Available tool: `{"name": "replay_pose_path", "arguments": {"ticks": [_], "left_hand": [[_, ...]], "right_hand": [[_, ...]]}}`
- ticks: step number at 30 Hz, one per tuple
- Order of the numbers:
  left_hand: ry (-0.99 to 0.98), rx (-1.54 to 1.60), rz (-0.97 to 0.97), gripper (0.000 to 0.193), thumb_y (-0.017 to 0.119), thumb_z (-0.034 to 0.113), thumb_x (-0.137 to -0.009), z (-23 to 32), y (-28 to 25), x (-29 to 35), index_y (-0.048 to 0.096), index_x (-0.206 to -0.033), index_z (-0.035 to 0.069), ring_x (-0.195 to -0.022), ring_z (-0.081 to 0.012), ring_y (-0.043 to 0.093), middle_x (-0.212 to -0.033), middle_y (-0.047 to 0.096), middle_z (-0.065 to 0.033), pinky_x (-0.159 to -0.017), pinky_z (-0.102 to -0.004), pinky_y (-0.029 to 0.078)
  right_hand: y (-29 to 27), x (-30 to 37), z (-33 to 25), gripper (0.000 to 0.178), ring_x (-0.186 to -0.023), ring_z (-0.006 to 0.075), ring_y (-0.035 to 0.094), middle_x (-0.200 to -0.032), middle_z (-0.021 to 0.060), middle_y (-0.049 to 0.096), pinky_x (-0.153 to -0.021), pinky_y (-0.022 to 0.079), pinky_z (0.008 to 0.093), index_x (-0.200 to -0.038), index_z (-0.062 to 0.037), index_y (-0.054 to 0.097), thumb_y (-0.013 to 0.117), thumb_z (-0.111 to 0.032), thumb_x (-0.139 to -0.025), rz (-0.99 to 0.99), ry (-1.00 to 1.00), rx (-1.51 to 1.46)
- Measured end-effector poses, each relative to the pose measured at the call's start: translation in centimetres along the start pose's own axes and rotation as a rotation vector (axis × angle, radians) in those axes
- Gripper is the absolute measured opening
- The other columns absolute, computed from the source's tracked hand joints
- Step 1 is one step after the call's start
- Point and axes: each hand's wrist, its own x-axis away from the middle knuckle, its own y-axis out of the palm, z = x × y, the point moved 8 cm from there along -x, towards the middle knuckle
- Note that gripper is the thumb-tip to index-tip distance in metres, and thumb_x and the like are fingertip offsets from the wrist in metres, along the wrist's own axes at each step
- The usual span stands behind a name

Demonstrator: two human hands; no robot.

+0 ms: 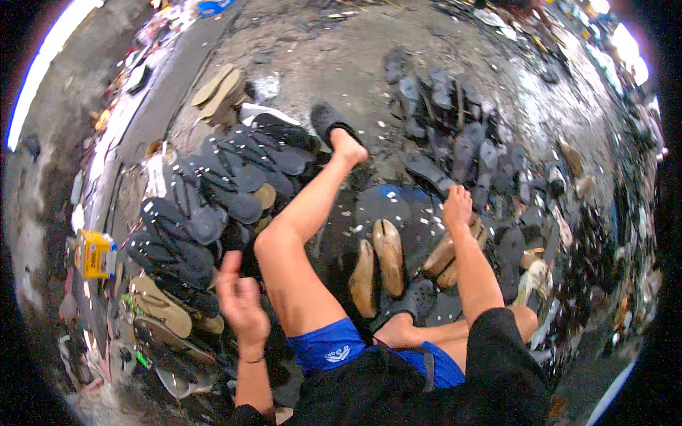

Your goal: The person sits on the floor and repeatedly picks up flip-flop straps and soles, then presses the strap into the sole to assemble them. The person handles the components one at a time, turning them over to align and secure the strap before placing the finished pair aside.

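My right hand (458,206) reaches forward with its fingers closed on the near end of a dark shoe sole (426,171), beside the rows of dark soles. At the left, my left hand (243,305) is raised and partly blurred. Its fingers are stretched out, and nothing shows in them. It is nearest to the dark flip-flops (195,263) spread on the ground. Between my legs stand two wooden shoe lasts (388,257), with more lasts (440,257) under my right forearm.
Dark soles (465,153) lie in rows at the far right. A yellow box (97,255) stands at the left edge, near tan flip-flops (160,307). Tan soles (219,92) are stacked farther off. My feet wear dark clogs (327,122). White scraps litter the ground.
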Motion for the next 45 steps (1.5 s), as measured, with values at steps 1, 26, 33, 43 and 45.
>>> {"name": "replay_pose_path", "arguments": {"ticks": [1,26,33,43,45], "left_hand": [[0.001,0.042,-0.048,0.041,0.055,0.016,-0.101,0.8,2.4,0.5,0.053,-0.136,-0.005,-0.127,-0.0259,0.053,-0.137,0.056,-0.0166,-0.11,-0.0377,0.039],[0.079,0.319,-1.0,0.033,0.078,0.003,-0.076,10.4,5.1,17.4,0.063,-0.106,0.004,-0.106,-0.032,0.069,-0.111,0.07,-0.0153,-0.093,-0.0399,0.055],[0.138,0.124,-0.674,0.034,0.077,-0.002,-0.076,10.7,4.3,14.6,0.063,-0.106,0.002,-0.092,-0.0226,0.07,-0.098,0.07,-0.0103,-0.084,-0.0353,0.056],[-0.974,0.8,-0.697,0.05,0.067,0.013,-0.083,-1.0,9.4,17.4,0.055,-0.13,-0.001,-0.103,-0.0275,0.068,-0.115,0.069,-0.0129,-0.094,-0.0445,0.056],[-0.836,0.88,-0.814,0.054,0.065,0.026,-0.09,-0.3,10.6,18.1,0.051,-0.134,-0.002,-0.105,-0.0284,0.067,-0.12,0.067,-0.0147,-0.096,-0.0459,0.055]], "right_hand": [[-1.0,-0.2,-0.6,0.028,-0.105,0.0341,0.061,-0.111,0.013,0.063,-0.09,0.05,0.0445,-0.115,-0.0051,0.06,0.066,-0.015,-0.09,0.099,-0.065,-0.282],[-31.3,34.4,-11.4,0.06,-0.111,0.0352,0.062,-0.12,0.014,0.063,-0.094,0.053,0.0429,-0.116,-0.0062,0.063,0.071,0.002,-0.057,-0.605,-0.701,-1.179],[-26.7,31.4,-14.4,0.034,-0.116,0.0298,0.059,-0.119,0.0123,0.061,-0.102,0.045,0.0438,-0.107,-0.0116,0.062,0.075,-0.011,-0.076,-0.614,-0.725,-1.634],[-1.7,30.2,-19.8,0.088,-0.126,0.0426,0.045,-0.154,0.0151,0.026,-0.103,0.045,0.0581,-0.149,-0.0139,0.033,0.079,-0.025,-0.075,-0.353,-0.238,-0.266],[-2.1,29.1,-17.1,0.096,-0.126,0.0435,0.046,-0.156,0.017,0.022,-0.106,0.043,0.0537,-0.152,-0.0119,0.029,0.081,-0.025,-0.072,-0.419,-0.022,-0.695]]}}
